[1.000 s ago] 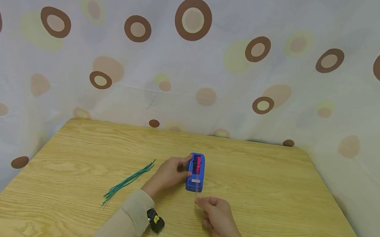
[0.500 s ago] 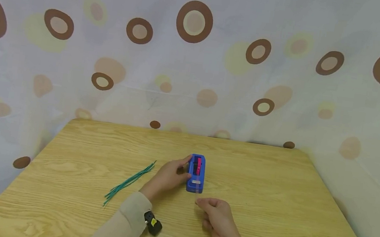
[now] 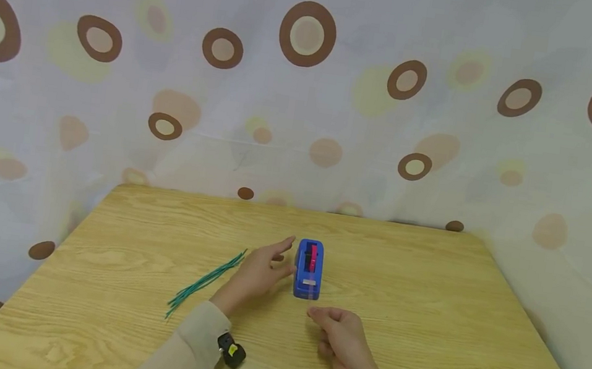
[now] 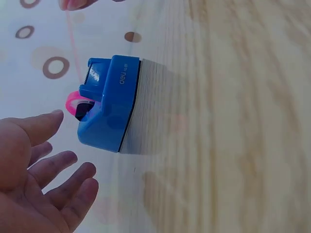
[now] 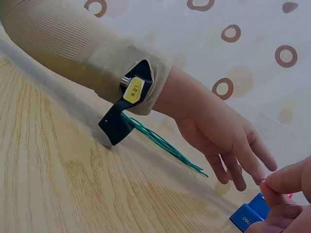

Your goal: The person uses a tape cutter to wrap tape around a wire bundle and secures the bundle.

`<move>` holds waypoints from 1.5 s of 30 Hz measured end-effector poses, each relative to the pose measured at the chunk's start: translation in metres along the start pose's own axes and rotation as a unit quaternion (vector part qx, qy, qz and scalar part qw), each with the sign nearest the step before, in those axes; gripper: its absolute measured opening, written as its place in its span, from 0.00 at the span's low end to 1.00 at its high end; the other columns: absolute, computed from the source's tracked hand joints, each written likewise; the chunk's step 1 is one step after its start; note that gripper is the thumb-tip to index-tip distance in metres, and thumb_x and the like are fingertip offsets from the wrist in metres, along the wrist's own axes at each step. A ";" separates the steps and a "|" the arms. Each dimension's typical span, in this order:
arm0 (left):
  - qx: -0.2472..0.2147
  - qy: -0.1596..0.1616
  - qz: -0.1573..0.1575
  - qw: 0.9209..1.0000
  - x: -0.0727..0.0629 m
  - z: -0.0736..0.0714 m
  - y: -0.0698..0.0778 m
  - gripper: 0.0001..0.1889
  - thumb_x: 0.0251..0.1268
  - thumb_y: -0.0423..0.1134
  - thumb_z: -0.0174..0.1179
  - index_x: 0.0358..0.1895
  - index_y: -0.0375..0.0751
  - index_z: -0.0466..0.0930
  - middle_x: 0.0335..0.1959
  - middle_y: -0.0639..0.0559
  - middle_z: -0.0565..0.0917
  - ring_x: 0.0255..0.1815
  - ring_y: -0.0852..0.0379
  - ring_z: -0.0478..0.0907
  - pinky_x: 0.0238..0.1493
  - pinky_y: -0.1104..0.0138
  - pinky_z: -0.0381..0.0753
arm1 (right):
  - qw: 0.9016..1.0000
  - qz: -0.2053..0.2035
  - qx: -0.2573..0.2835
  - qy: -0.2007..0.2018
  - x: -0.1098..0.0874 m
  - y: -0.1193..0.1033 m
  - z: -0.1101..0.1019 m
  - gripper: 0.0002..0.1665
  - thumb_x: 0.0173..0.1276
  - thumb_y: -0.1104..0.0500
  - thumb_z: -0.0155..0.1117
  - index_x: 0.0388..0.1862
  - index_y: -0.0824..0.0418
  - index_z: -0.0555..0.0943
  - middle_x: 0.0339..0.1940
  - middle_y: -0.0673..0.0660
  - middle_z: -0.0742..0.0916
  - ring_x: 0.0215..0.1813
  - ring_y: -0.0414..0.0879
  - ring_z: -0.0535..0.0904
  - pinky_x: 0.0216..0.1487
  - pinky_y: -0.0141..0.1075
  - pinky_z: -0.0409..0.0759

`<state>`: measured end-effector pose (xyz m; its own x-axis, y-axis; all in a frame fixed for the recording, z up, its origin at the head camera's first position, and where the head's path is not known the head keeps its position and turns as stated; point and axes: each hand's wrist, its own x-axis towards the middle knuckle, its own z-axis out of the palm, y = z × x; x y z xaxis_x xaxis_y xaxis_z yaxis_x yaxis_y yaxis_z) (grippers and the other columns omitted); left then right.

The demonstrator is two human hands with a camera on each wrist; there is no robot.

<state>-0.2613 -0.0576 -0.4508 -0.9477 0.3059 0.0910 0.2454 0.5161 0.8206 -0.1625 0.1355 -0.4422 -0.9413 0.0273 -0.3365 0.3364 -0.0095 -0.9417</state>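
A blue tape dispenser marked "deli" stands on the wooden table, with a pink tape roll inside. From the roll a thin see-through pinkish strip of tape stretches over the cutter toward the person. My right hand pinches the strip's end between thumb and forefinger, just in front of the dispenser. Left of the dispenser is my left hand, fingers spread and loosely bent, holding nothing. In the left wrist view a gap shows between its fingertips and the blue body.
A bundle of thin green sticks or wires lies left of the left forearm. A black wrist camera is strapped at the left cuff. Behind the wooden table hangs a pale curtain with brown rings.
My left hand has let go of the dispenser's side and drawn back a little to the left. The right hand keeps its pinch on the tape end in nearly the same place.
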 end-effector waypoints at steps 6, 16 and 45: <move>0.002 0.014 0.010 1.000 -0.006 -0.006 0.000 0.31 0.72 0.46 0.60 0.76 0.53 0.62 0.70 0.50 0.72 0.64 0.46 0.73 0.57 0.53 0.76 | 1.000 0.008 -0.002 -0.004 0.002 0.003 -0.001 0.19 0.70 0.57 0.65 0.48 0.74 0.81 0.22 0.48 0.71 0.24 0.40 0.63 0.21 0.28 0.65; 0.029 0.027 0.019 0.999 -0.016 -0.020 0.002 0.30 0.71 0.46 0.61 0.75 0.50 0.65 0.68 0.50 0.73 0.62 0.47 0.76 0.54 0.53 0.78 | 1.000 0.016 -0.013 -0.003 0.000 0.003 -0.004 0.20 0.70 0.55 0.65 0.49 0.73 0.82 0.20 0.48 0.69 0.24 0.41 0.62 0.23 0.29 0.68; 0.046 0.041 0.004 0.998 -0.052 -0.051 -0.008 0.31 0.69 0.49 0.62 0.74 0.50 0.66 0.68 0.49 0.74 0.64 0.46 0.73 0.59 0.49 0.74 | 1.000 0.015 0.016 -0.006 -0.001 0.006 -0.004 0.16 0.69 0.58 0.65 0.44 0.73 0.82 0.17 0.47 0.67 0.22 0.39 0.59 0.21 0.28 0.61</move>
<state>-0.2238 -0.1184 -0.4330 -0.9584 0.2456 0.1452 0.2662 0.5862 0.7652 -0.1595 0.1398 -0.4478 -0.9308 0.0141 -0.3654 0.3645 -0.0414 -0.9303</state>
